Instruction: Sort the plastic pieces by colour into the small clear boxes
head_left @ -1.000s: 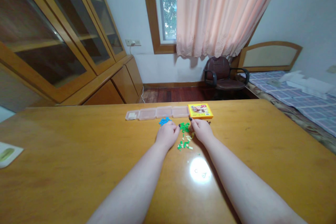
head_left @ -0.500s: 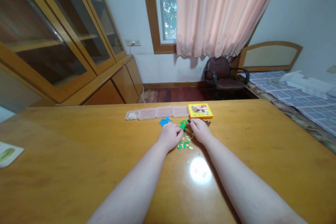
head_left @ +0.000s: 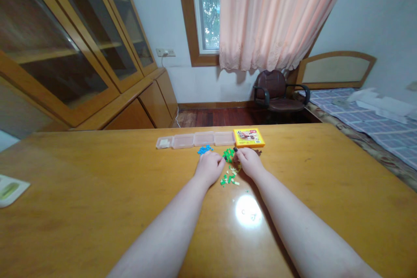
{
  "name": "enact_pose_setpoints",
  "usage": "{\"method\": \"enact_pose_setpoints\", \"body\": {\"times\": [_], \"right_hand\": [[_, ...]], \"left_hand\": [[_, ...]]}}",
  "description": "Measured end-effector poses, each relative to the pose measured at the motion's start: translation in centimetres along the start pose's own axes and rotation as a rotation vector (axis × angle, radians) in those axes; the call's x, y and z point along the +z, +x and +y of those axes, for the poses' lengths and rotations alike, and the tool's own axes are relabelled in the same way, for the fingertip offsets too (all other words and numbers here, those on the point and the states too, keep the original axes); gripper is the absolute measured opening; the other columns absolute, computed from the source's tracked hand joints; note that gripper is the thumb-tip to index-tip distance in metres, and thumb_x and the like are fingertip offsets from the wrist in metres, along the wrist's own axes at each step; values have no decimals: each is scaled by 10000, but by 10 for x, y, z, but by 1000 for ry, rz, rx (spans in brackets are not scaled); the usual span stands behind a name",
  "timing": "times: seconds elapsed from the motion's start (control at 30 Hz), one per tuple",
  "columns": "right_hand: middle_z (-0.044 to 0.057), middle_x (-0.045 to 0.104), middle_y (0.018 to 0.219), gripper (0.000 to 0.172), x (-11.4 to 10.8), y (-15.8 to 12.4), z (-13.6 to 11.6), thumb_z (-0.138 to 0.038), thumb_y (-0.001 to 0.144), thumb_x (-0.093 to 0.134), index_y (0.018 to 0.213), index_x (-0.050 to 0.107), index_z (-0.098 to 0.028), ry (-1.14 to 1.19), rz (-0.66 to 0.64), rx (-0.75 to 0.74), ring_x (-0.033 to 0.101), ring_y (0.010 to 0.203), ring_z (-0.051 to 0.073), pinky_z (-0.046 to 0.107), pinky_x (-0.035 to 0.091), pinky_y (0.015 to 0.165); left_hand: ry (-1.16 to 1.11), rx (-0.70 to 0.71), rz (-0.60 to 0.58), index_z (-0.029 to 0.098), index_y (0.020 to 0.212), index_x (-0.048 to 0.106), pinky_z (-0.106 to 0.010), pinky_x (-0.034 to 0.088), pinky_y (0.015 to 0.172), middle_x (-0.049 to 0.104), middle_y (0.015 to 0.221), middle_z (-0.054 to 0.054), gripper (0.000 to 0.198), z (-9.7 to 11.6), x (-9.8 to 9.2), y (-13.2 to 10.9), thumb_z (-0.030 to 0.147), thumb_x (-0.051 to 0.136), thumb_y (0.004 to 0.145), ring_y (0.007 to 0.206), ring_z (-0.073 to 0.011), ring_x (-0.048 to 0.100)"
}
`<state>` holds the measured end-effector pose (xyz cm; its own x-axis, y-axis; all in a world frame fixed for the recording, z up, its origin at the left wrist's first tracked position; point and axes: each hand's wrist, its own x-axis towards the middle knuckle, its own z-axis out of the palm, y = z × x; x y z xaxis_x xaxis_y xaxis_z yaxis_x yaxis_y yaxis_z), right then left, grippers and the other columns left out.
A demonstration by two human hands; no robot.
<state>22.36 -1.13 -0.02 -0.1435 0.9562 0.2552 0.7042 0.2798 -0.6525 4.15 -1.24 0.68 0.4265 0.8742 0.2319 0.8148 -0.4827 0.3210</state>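
Small green building bricks (head_left: 228, 154) lie in a pile between my two hands. My left hand (head_left: 210, 167) rests at the pile's left side, fingers curled in; anything in them is too small to make out. On the right side, my right hand (head_left: 248, 161) is closed too, its fingertips beside the green bricks and their contents hidden. Closer to me lies a loose scatter of cream and green bricks (head_left: 230, 179). Blue bricks (head_left: 205, 150) sit in a heap just beyond my left hand. Brown bricks (head_left: 258, 152) show partly behind my right hand.
Clear plastic trays (head_left: 203, 139) stand in a row along the table's far side. A yellow box (head_left: 249, 137) with printed pictures adjoins them at the right. A white object with a green oval (head_left: 9, 191) lies at the table's left edge. Beyond the table stands an office chair (head_left: 276, 91).
My left hand has shifted slightly left, away from the green pile, and more of that pile shows. My right hand has barely moved.
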Motion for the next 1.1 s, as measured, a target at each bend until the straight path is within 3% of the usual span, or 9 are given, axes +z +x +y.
{"method": "enact_pose_setpoints", "body": {"times": [0.17,0.33,0.47,0.63,0.73,0.93,1.1], "right_hand": [[65,663,746,353,0,1,4,-295,891,375,725,658,-163,-15,87,27,567,726,178,250,367,662],[57,664,733,378,-1,-1,5,-329,902,348,719,638,-168,23,183,139,575,690,172,243,362,624],[54,654,702,382,0,0,4,-331,905,342,702,621,-169,-16,139,140,566,663,167,239,354,613],[55,644,711,361,1,2,0,-331,904,372,691,614,-170,-47,40,5,559,695,170,243,363,649],[61,648,740,363,-1,1,-1,-334,913,360,733,628,-167,-14,80,-16,560,712,175,250,372,664],[74,658,774,377,-2,0,5,-354,916,346,776,641,-165,11,243,109,573,737,186,253,372,666],[58,635,679,404,0,0,6,-323,908,345,657,620,-166,-21,165,94,554,669,172,247,353,626]], "left_hand": [[-65,31,42,201,806,684,-301,388,779,679,840,-46,271,1,-1,0,266,429,869,817,-177,558],[-23,125,27,186,645,654,-315,375,760,640,707,-46,322,5,-5,-3,286,443,867,759,-175,529],[-40,169,-13,196,697,668,-328,372,783,647,734,-39,281,9,-5,-4,277,456,862,785,-177,530],[-87,123,-15,227,912,693,-359,366,885,669,934,-44,221,7,-2,-3,274,486,848,943,-196,538],[-103,113,0,234,975,681,-373,359,921,664,1014,-38,236,5,1,-3,285,485,852,1000,-203,531],[-78,-12,63,217,912,683,-362,394,880,670,943,-41,213,1,2,0,246,484,838,938,-203,557],[-88,100,-9,208,816,696,-331,406,825,674,837,-43,234,5,-1,-2,239,466,845,840,-183,569]]}}
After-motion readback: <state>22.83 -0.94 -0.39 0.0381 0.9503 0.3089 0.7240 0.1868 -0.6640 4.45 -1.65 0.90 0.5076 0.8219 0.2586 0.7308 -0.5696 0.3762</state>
